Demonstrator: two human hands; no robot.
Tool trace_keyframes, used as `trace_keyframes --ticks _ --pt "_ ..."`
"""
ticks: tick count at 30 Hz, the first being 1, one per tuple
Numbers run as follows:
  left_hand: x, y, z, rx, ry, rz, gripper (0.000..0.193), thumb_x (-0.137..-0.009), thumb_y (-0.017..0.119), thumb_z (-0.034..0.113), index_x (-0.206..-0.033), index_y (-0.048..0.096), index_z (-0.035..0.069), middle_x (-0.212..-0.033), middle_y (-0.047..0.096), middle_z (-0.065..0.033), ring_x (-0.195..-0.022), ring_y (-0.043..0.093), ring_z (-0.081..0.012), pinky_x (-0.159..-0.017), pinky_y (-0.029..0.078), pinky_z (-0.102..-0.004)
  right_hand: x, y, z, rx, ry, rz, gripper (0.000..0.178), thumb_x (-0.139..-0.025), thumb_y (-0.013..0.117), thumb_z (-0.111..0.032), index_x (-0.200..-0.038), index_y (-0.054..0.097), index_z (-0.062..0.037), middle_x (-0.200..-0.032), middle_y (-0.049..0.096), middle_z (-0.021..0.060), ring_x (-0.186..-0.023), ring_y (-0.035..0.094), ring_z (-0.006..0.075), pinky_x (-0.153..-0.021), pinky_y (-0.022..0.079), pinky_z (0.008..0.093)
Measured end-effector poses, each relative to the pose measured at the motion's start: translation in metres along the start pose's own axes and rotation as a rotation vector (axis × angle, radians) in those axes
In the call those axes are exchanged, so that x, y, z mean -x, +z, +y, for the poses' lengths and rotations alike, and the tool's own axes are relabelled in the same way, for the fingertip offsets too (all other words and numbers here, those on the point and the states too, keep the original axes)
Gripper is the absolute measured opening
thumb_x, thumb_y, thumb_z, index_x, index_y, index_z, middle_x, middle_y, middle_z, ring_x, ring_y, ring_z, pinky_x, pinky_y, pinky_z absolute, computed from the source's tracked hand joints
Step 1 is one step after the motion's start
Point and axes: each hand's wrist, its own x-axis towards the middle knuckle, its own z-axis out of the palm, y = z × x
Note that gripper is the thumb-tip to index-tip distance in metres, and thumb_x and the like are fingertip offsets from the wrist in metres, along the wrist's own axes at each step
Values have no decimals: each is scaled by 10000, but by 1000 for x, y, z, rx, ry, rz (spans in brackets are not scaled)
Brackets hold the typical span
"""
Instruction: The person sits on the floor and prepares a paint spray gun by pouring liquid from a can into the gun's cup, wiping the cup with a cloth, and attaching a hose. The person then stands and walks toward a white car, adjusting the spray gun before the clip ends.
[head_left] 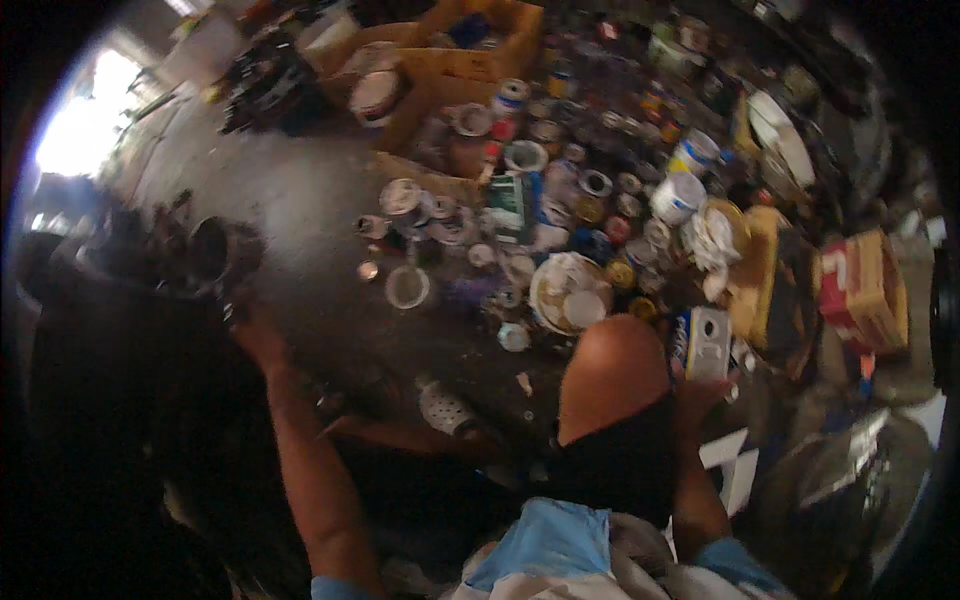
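Note:
My left hand [262,338] reaches out to the left, at the edge of a dark, cluttered heap. A dark round tub-like thing [210,245] lies just beyond it. Blur and shadow hide the fingers, so whether they hold anything is unclear. On the right, my right hand [704,388] is low beside my bent knee [615,375], at the near side of a white and blue rectangular container [708,338] with a round mark or opening on top. Its fingers are smeared, and I cannot tell whether it grips the container or only rests by it.
Many cans, jars and lids crowd the floor ahead, among them a wide tub with whitish contents [560,310] and a white can [678,197]. Cardboard boxes [470,65] stand behind. A red and brown carton [862,290] is at right; a perforated shoe [442,408] lies near my legs.

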Motion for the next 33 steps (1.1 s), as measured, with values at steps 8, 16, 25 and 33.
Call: trace_keyframes --ticks 8,16,25,33 --pt "28 20 61 -116 -112 81 523 -1097 673 419 -1314 718 -54 -1204 792 -204 -1058 716 -290 -960 547 -439 -6 12 39 -33 34 55 1353 -782 1013 -286 -1687 72 67 -1662 333 308 -1587 315 403 -1310 322 549" --pt "33 9 43 276 -566 -273 417 -1059 714 376 -1304 666 42 -1097 768 -133 -1001 738 -297 -856 577 -446 -12 6 51 -33 65 88 1364 -782 1013 -269 -1680 48 82 -1663 334 311 -1570 354 399 -1304 341 543" --pt "44 -18 -11 527 -622 -659 574 -971 838 144 -1467 557 74 -1311 705 -98 -1141 688 -240 -971 569 -382 -20 9 87 -47 76 129 1377 -782 1014 -250 -1671 22 98 -1664 334 315 -1550 399 394 -1296 361 536" --pt "44 74 86 227 -327 -638 712 -925 898 180 -1526 535 56 -1390 670 -101 -1136 686 -212 -961 571 -363 -6 23 56 -118 141 159 1297 -813 992 -182 -1668 53 78 -1667 330 314 -1556 384 388 -1303 351 523"
